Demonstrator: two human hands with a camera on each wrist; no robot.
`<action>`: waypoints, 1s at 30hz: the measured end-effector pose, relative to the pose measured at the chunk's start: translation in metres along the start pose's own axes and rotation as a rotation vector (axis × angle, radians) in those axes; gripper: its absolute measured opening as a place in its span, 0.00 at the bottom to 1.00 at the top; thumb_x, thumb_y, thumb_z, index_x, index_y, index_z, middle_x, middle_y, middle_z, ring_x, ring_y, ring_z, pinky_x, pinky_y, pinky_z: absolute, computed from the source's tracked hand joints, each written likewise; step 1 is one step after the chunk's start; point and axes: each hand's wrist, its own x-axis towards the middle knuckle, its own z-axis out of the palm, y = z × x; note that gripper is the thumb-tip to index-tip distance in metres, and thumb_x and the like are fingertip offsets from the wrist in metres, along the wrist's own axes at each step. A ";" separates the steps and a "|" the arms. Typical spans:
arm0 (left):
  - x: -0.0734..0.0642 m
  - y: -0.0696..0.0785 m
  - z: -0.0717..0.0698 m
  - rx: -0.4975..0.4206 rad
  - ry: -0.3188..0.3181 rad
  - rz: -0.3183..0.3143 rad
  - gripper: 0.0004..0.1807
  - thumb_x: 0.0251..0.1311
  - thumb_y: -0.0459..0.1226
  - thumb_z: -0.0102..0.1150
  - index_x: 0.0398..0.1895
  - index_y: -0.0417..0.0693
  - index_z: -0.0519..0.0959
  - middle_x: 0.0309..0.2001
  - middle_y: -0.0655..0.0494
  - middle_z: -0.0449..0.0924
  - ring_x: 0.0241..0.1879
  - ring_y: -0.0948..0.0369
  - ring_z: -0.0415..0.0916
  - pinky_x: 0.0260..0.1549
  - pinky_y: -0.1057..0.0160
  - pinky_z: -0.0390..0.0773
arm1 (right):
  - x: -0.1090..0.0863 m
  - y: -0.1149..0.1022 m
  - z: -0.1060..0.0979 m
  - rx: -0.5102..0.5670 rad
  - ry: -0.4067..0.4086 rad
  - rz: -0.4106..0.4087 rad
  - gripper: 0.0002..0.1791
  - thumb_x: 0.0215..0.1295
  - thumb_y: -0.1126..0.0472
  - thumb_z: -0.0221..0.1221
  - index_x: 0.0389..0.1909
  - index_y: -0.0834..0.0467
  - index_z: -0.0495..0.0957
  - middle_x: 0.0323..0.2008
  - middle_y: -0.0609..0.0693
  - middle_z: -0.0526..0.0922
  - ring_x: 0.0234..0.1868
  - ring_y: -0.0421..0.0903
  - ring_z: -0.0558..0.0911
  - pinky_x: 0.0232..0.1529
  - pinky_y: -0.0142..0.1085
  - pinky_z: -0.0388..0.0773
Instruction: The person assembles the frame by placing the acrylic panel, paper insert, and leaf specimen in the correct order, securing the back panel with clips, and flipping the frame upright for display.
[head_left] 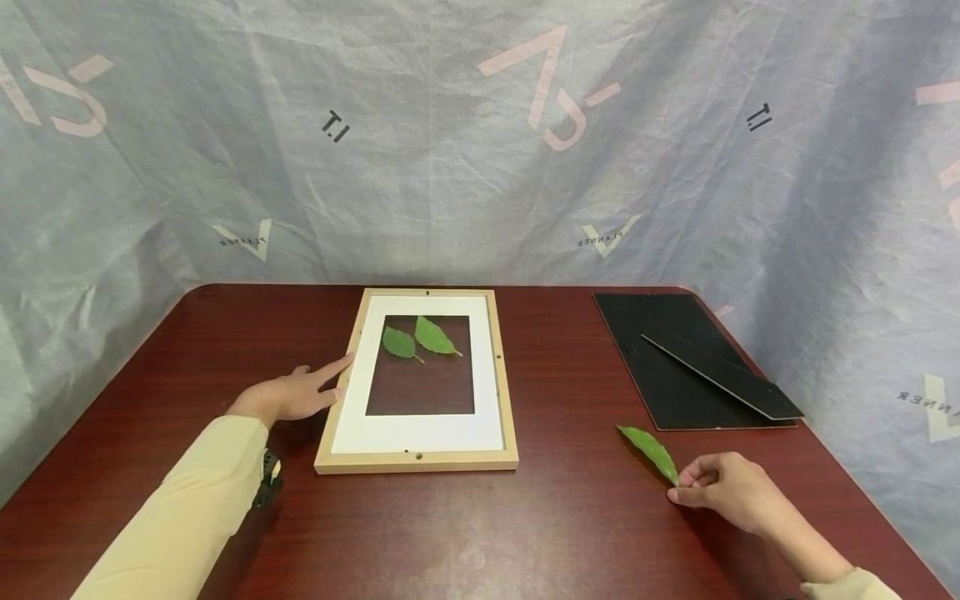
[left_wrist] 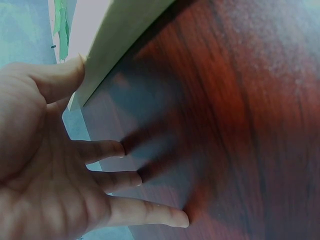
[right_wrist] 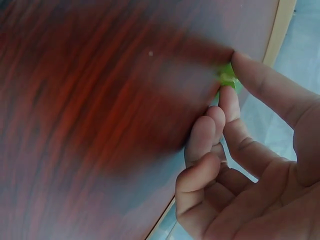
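Observation:
A light wooden picture frame (head_left: 416, 462) with a white mat (head_left: 418, 433) lies on the table. Two green leaves, a darker one (head_left: 399, 342) and a brighter one (head_left: 433, 335), lie side by side in the upper part of the mat's dark opening. My left hand (head_left: 296, 395) touches the frame's left side, fingers spread; in the left wrist view its thumb (left_wrist: 62, 80) meets the wooden edge. Right of the frame, my right hand (head_left: 731, 490) pinches a third leaf (head_left: 651, 452) at its near end between thumb and forefinger. The leaf's tip points away to the left.
Two black boards lie at the table's right: a large one (head_left: 637, 329) flat, and a narrower-looking one (head_left: 720, 371) resting askew on top. The dark red wooden table (head_left: 555, 517) reaches back to a printed grey curtain (head_left: 450, 167).

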 end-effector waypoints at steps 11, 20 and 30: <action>0.000 0.000 0.000 0.008 0.006 -0.002 0.38 0.80 0.47 0.44 0.82 0.46 0.42 0.71 0.12 0.38 0.70 0.19 0.43 0.63 0.24 0.53 | 0.000 -0.002 0.003 -0.024 0.045 -0.041 0.10 0.62 0.51 0.71 0.29 0.52 0.84 0.28 0.42 0.82 0.33 0.44 0.74 0.35 0.40 0.70; -0.001 0.000 -0.001 0.004 0.005 0.003 0.37 0.80 0.47 0.43 0.82 0.45 0.42 0.71 0.12 0.38 0.70 0.19 0.42 0.63 0.24 0.52 | -0.001 -0.008 -0.002 -0.034 0.086 -0.067 0.08 0.63 0.51 0.71 0.30 0.50 0.86 0.29 0.42 0.84 0.35 0.43 0.76 0.35 0.40 0.71; 0.000 0.000 0.000 0.004 -0.003 0.006 0.37 0.80 0.47 0.43 0.82 0.46 0.41 0.71 0.12 0.37 0.70 0.19 0.42 0.63 0.24 0.52 | 0.001 -0.026 -0.009 -0.047 0.142 -0.102 0.09 0.61 0.48 0.71 0.30 0.48 0.87 0.34 0.43 0.85 0.38 0.44 0.78 0.34 0.40 0.72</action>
